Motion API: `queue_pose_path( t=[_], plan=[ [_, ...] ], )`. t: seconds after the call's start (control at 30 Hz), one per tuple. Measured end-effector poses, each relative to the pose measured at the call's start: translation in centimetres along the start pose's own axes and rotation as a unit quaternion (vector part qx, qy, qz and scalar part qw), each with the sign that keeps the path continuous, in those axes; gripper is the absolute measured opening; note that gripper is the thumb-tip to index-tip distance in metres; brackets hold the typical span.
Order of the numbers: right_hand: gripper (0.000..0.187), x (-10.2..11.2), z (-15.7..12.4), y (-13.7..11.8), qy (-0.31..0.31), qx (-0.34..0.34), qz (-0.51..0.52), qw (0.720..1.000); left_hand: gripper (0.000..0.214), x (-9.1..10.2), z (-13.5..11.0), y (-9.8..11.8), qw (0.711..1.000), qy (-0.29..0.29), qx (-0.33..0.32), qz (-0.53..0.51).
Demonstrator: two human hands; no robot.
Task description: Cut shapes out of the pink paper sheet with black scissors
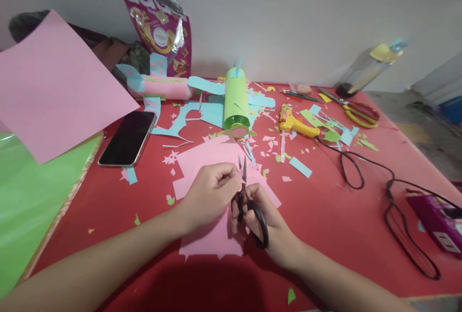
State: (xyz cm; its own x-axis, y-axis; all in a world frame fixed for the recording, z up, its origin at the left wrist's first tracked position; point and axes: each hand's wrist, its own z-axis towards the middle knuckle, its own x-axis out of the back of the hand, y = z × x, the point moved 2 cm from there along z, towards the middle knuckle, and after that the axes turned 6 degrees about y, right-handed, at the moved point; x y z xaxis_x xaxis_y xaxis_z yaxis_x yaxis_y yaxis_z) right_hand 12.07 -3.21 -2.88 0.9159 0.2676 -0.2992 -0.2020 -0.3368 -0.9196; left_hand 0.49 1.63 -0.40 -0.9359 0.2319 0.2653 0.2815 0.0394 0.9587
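At the centre of the frame, a person's two bare hands work over a red table [310,264]. The left hand [211,189] is closed, thumb against forefinger, apparently pinching a small pink piece [241,183]; it is too small and blurred to make out its outline. The right hand [269,223] is curled through the black handles of scissors [245,175], whose blades are slightly parted and point up the frame, just beside the left fingertips. For a neat cut, it seems best to turn the paper rather than the scissors, take short snips near the pivot and keep the left thumb off the blade line.

Pink sheets [212,242] lie beneath both hands and could catch in a stray snip. Just above them, a green tube [236,93] and loose paper scraps [269,143] crowd the space, so a small cut shape could easily get lost there.

At upper left, a pink tube [166,87] with blue fins lies near a dark phone [128,138]. Right of centre rests a yellow glue gun [298,123]; its black cord [361,150] loops down the right side, near a purple power strip [431,220], where a right elbow might snag it.
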Motion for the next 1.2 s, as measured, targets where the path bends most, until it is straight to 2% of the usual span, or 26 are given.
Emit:
queue_pose_path(
  t=[0.23, 0.43, 0.57, 0.67, 0.77, 1.2],
  plan=[
    [0.039, 0.0, 0.2, 0.1, 0.023, -0.012, 0.012, 1.0, 0.024, 0.7, 0.5, 0.3, 0.998, -0.024, -0.034, 0.046],
    [0.039, 0.1, 0.5, 0.0, 0.051, -0.011, 0.041, 0.998, 0.024, 1.1, 0.8, 0.4, 0.996, -0.057, -0.017, 0.068],
    [0.038, 0.4, 0.7, 0.0, 0.075, 0.019, 0.094, 0.993, 0.023, 1.0, 0.9, 0.4, 0.99, -0.127, -0.007, 0.069],
    [0.034, 0.9, 0.9, -0.2, 0.114, 0.058, 0.107, 0.986, 0.022, 0.8, 0.9, 0.2, 0.976, -0.2, 0.0, 0.087],
    [0.031, 1.4, 1.1, -0.3, 0.154, 0.065, 0.107, 0.98, 0.022, 0.6, 0.7, 0.1, 0.96, -0.259, 0.01, 0.104],
    [0.036, 1.0, 1.1, -0.7, 0.145, 0.045, 0.075, 0.986, 0.022, 0.7, 0.8, 0.1, 0.938, -0.321, 0.019, 0.126]
  ],
)
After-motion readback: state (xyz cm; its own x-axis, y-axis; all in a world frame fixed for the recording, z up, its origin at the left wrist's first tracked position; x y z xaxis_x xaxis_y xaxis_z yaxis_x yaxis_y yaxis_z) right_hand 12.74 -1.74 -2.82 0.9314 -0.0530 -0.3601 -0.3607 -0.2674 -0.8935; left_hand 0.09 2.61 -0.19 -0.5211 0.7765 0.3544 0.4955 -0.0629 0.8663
